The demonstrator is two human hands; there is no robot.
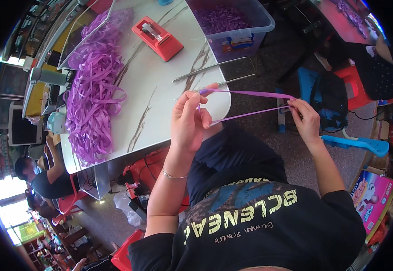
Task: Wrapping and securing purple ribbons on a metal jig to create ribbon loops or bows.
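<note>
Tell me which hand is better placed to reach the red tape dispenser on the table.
Probably the left hand: it holds the purple ribbon strip over the white marble table edge, nearer the red tape dispenser. The right hand is off the table.

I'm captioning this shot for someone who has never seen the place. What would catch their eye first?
First, the thin purple ribbon strip stretched between the left hand and the right hand at picture centre. Next, the big heap of loose purple ribbons on the left of the white marble-patterned table, with a red tape dispenser behind it.
</note>
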